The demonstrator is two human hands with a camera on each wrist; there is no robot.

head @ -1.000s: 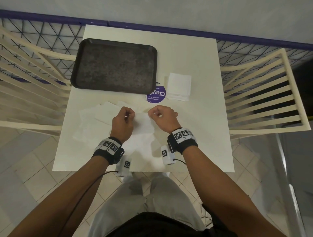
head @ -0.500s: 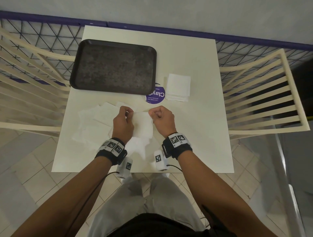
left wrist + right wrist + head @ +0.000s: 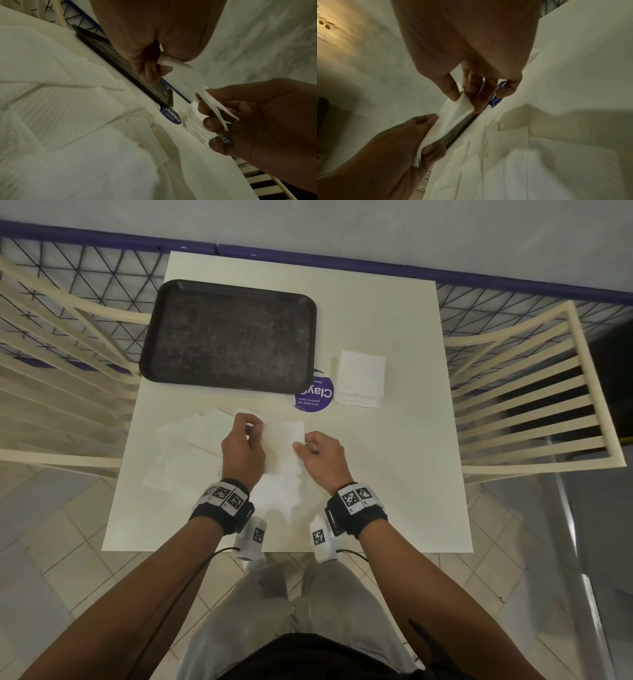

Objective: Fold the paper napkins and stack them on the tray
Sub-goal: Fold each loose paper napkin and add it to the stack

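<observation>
Overhead, both hands, left hand (image 3: 242,447) and right hand (image 3: 322,455), grip one napkin (image 3: 283,445); one tray (image 3: 226,335) lies beyond.

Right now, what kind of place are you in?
Probably a canteen or pantry eating area. There's a dark rectangular plastic serving tray on a small white square table, a stack of folded white paper napkins, and a round purple sticker about keeping something clean.

White napkin (image 3: 284,440), dark speckled tray (image 3: 229,337)
</observation>
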